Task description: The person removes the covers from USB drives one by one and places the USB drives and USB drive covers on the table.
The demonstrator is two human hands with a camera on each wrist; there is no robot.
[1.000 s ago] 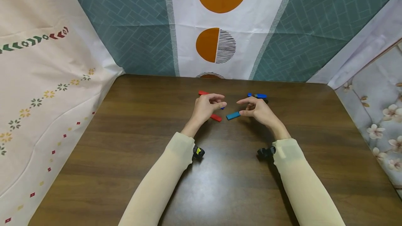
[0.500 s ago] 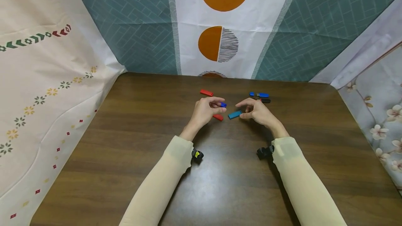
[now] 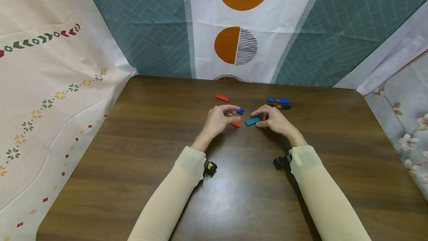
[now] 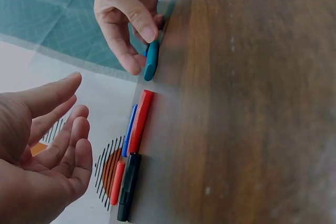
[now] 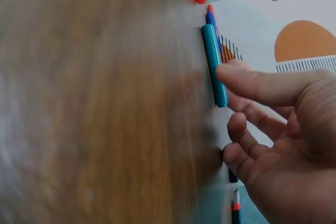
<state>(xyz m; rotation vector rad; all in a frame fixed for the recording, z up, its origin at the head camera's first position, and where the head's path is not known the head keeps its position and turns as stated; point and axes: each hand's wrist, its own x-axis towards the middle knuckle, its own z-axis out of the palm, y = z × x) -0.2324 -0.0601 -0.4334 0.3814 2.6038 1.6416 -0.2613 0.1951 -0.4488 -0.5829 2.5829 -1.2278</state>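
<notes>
In the head view my left hand [image 3: 219, 120] hovers with thumb and fingers apart, holding nothing. Just beyond its fingertips lies a small dark blue piece [image 3: 240, 111], and a red piece [image 3: 236, 124] shows beside the thumb. The left wrist view has this red piece [image 4: 142, 121] end to end with a black part [image 4: 129, 187]. My right hand [image 3: 274, 120] is low over a teal stick [image 3: 253, 121], shaped like a USB stick. Its thumb tip overlaps the stick's edge in the right wrist view; firm contact cannot be told. The fingers are loosely bent.
Another red stick [image 3: 222, 97] lies farther back on the brown table [image 3: 160, 122]. Behind my right hand are a blue USB stick [image 3: 282, 100], its small blue cap [image 3: 271, 99] and a black-and-red stick [image 3: 284, 106]. Patterned cloth [image 3: 153, 40] hangs along the back edge.
The head view has shifted slightly. Against the table, my left hand has drawn back a little to the left, uncovering the blue piece and the far red stick. My right thumb has edged over the teal stick.
</notes>
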